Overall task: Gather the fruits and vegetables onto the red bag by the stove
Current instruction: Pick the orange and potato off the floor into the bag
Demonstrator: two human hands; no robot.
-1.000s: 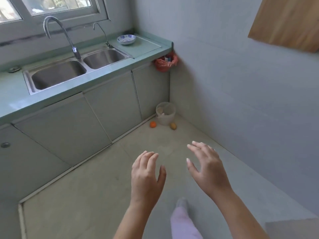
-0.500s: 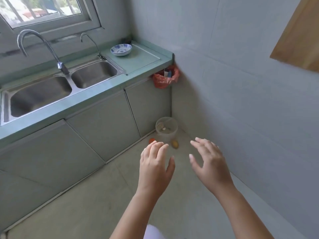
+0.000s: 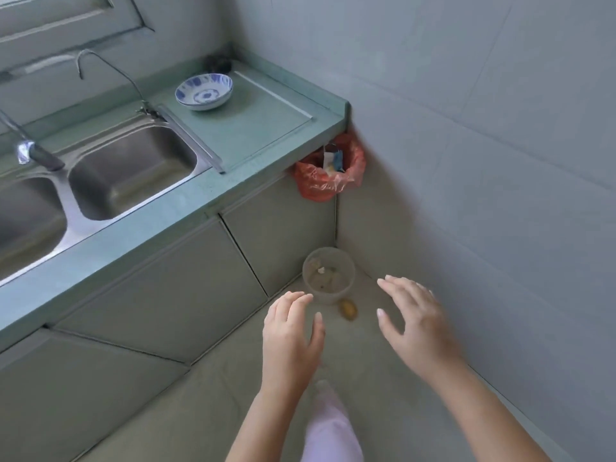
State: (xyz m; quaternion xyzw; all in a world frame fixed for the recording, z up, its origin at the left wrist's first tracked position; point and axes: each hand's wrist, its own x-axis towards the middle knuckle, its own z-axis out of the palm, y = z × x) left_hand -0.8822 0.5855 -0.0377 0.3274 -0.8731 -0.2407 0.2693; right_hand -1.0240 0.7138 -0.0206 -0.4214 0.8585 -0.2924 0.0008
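Note:
A small yellow-brown fruit lies on the floor just in front of a clear plastic bin in the corner. My left hand hovers above the floor to the fruit's left, fingers apart and empty. It covers the spot where an orange fruit lay earlier, so that fruit is hidden. My right hand is spread open to the right of the yellow-brown fruit and holds nothing. Neither hand touches the fruit. A red plastic bag with scraps in it hangs at the counter's end.
A green counter with a double steel sink and a blue-and-white bowl runs along the left above grey cabinet doors. A tiled wall closes the right side. My leg in pale trousers is below.
I have moved closer to the corner, and the view has dropped. Both hands have reached forward toward the bin and fruit. The orange fruit has gone behind my left hand.

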